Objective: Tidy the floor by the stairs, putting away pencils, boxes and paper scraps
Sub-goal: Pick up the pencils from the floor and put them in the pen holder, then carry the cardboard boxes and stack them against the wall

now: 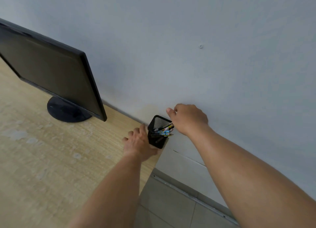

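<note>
A black mesh pencil holder (156, 139) stands at the far right corner of the wooden desk (51, 159), close to the wall. Several colourful pencils (165, 130) stick out of its top, leaning right. My left hand (139, 143) wraps around the holder's left side and base. My right hand (187, 118) hovers just above and right of the pencil ends, fingers curled, the thumb pointing left; whether it touches the pencils is unclear.
A black monitor (51, 74) on a round stand (66, 110) sits at the left of the desk. The grey wall (205, 56) runs behind. Tiled floor (171, 207) and a metal strip (191, 193) lie below the desk's right edge.
</note>
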